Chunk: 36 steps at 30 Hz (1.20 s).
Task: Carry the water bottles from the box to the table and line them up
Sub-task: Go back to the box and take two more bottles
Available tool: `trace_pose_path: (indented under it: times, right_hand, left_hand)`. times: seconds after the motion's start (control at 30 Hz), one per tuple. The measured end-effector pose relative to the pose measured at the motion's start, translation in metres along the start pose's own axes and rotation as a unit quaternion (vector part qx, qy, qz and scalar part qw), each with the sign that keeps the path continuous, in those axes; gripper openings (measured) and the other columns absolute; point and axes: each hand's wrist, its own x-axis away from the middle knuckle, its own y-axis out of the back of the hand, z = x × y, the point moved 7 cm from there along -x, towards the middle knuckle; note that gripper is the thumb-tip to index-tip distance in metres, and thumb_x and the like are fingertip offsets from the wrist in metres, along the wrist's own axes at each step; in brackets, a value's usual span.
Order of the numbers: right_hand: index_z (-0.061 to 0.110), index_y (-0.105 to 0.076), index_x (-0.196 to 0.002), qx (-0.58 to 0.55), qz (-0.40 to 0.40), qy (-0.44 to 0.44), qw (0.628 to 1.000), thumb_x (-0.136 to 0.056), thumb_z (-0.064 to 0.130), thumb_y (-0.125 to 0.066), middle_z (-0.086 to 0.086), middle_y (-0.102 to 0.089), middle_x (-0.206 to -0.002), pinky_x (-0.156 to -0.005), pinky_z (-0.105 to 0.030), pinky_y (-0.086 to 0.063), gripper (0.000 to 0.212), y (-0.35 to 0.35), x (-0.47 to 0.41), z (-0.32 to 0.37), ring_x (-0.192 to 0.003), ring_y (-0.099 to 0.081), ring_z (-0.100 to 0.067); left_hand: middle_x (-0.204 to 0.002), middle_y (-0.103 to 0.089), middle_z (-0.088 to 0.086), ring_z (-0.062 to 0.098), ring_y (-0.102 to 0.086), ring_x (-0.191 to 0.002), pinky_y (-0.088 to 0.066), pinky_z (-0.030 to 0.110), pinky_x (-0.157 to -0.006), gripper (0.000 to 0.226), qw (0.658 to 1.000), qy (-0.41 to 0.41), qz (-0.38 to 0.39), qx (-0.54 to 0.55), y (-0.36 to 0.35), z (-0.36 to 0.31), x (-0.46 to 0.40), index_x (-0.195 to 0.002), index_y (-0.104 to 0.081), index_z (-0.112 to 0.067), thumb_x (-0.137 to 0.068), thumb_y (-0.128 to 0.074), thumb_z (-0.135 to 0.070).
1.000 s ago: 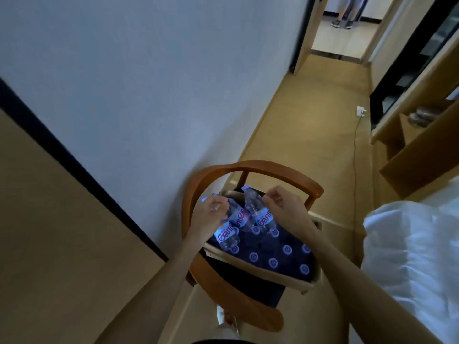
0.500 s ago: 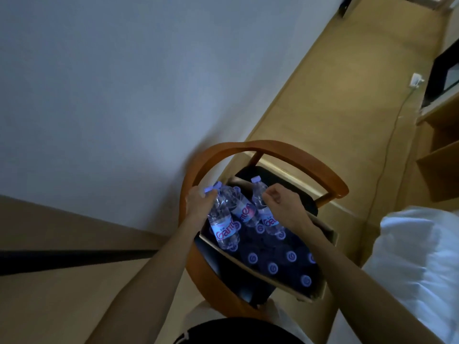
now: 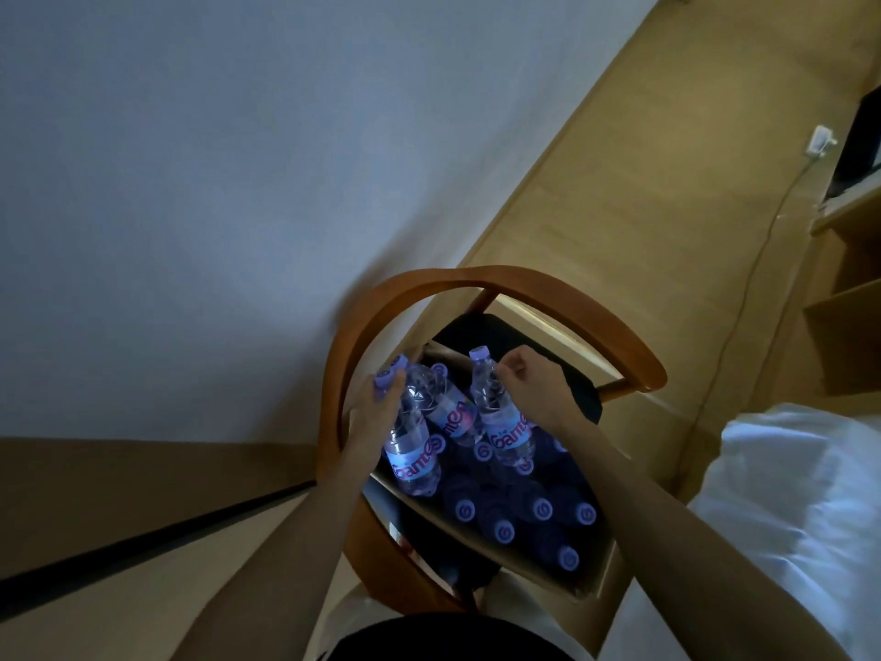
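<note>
An open cardboard box [image 3: 584, 586] of capped water bottles [image 3: 542, 510] rests on the seat of a wooden chair [image 3: 515, 283]. My left hand [image 3: 374, 412] grips two clear bottles [image 3: 412, 453] with light caps and red lettering, held tilted above the box's left end; the second one [image 3: 445, 412] crosses behind it. My right hand [image 3: 536, 388] is closed around a third bottle [image 3: 500, 417], lifted clear of the others and leaning left. No table is in view.
A pale wall [image 3: 214, 159] stands close on the left. White bedding [image 3: 786, 517] lies at the right. Tan floor runs to the upper right, with a cable and plug [image 3: 821, 143] and wooden shelving [image 3: 853, 298] at the far right.
The bottles have risen a little out of the box in both hands. The camera has tilted down and left, so the doorway and far hall are out of view.
</note>
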Motion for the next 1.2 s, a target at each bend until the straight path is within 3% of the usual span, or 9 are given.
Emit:
trace_pose_path:
  times: [0.13, 0.27, 0.4, 0.5, 0.63, 0.77, 0.93, 1.03, 1.2]
  right_hand:
    - [0.029, -0.054, -0.099, 0.041, 0.011, -0.012, 0.999, -0.092, 0.04, -0.062, 0.003, -0.058, -0.103, -0.065, -0.023, -0.041, 0.015, -0.017, -0.021, -0.012, -0.086, -0.056, -0.008]
    - [0.017, -0.042, -0.135, 0.14, 0.057, -0.052, 0.987, -0.083, 0.055, -0.068, -0.008, -0.043, -0.13, -0.094, -0.043, -0.047, 0.069, -0.039, -0.026, -0.03, -0.117, -0.047, -0.027]
    - [0.014, -0.031, -0.143, 0.188, 0.083, -0.082, 0.975, -0.077, 0.062, -0.072, -0.015, -0.034, -0.141, -0.102, -0.051, -0.041, 0.092, -0.055, -0.026, -0.043, -0.131, -0.037, -0.038]
    - [0.014, -0.033, -0.138, 0.206, 0.052, -0.078, 0.974, -0.074, 0.054, -0.078, -0.015, -0.036, -0.137, -0.098, -0.048, -0.042, 0.088, -0.06, -0.028, -0.046, -0.126, -0.039, -0.036]
    - [0.016, -0.037, -0.124, 0.158, 0.021, -0.055, 0.986, -0.07, 0.041, -0.082, -0.011, -0.045, -0.124, -0.091, -0.043, -0.046, 0.074, -0.06, -0.027, -0.047, -0.113, -0.049, -0.029]
    - [0.022, -0.033, -0.11, 0.038, 0.05, -0.04, 0.997, -0.07, 0.027, -0.084, 0.003, -0.056, -0.099, -0.079, -0.044, -0.057, 0.065, -0.065, -0.015, -0.045, -0.085, -0.061, -0.015]
    - [0.028, -0.043, -0.114, 0.028, 0.058, 0.069, 0.996, -0.071, 0.029, -0.08, 0.004, -0.06, -0.105, -0.078, -0.028, -0.049, 0.057, -0.048, -0.002, -0.019, -0.092, -0.06, -0.009]
    - [0.037, -0.048, -0.11, 0.001, 0.042, 0.119, 0.992, -0.072, 0.032, -0.08, 0.01, -0.064, -0.096, -0.074, -0.021, -0.05, 0.049, -0.032, 0.007, 0.004, -0.085, -0.064, -0.004]
    - [0.057, -0.044, -0.107, -0.032, 0.025, 0.169, 0.985, -0.068, 0.03, -0.079, 0.019, -0.063, -0.1, -0.072, -0.014, -0.05, 0.059, -0.005, 0.028, 0.036, -0.089, -0.065, 0.001]
  left_hand:
    - [-0.106, -0.071, 0.01, 0.021, -0.069, -0.099, -0.055, 0.038, -0.091, 0.035, 0.997, -0.043, 0.023, 0.058, 0.0, -0.001, 0.022, -0.112, -0.065, -0.012, -0.096, -0.056, -0.042]
    - [-0.096, -0.069, 0.017, 0.026, -0.066, -0.087, -0.053, 0.031, -0.08, 0.031, 0.993, -0.069, 0.048, 0.079, 0.0, -0.011, 0.033, -0.105, -0.063, -0.002, -0.098, -0.054, -0.031]
    - [-0.098, -0.066, 0.027, 0.041, -0.067, -0.093, -0.057, 0.05, -0.087, 0.038, 0.986, -0.081, 0.041, 0.138, 0.007, -0.028, 0.04, -0.101, -0.061, 0.002, -0.1, -0.048, -0.034]
    - [-0.096, -0.067, 0.021, 0.046, -0.065, -0.098, -0.052, 0.063, -0.092, 0.034, 0.979, -0.102, 0.053, 0.167, 0.012, -0.043, 0.044, -0.093, -0.064, -0.011, -0.101, -0.046, -0.038]
    - [-0.093, -0.065, 0.024, 0.044, -0.063, -0.091, -0.05, 0.063, -0.091, 0.037, 0.968, -0.116, 0.067, 0.214, 0.017, -0.063, 0.048, -0.086, -0.065, -0.019, -0.095, -0.051, -0.052]
    - [-0.087, -0.06, 0.025, 0.04, -0.061, -0.082, -0.05, 0.055, -0.084, 0.043, 0.961, -0.118, 0.075, 0.239, 0.018, -0.076, 0.048, -0.088, -0.058, -0.007, -0.097, -0.044, -0.046]
    - [-0.094, -0.057, 0.029, 0.041, -0.057, -0.083, -0.045, 0.055, -0.085, 0.056, 0.951, -0.135, 0.102, 0.26, 0.018, -0.098, 0.062, -0.102, -0.053, -0.003, -0.094, -0.046, -0.059]
    - [-0.087, -0.058, 0.027, 0.038, -0.058, -0.078, -0.049, 0.045, -0.079, 0.076, 0.946, -0.16, 0.124, 0.253, 0.018, -0.113, 0.072, -0.099, -0.053, -0.004, -0.076, -0.057, -0.076]
    - [-0.071, -0.065, 0.013, 0.027, -0.061, -0.061, -0.049, 0.036, -0.068, 0.048, 0.927, -0.19, 0.123, 0.3, 0.027, -0.136, 0.087, -0.08, -0.06, -0.01, -0.093, -0.044, -0.054]
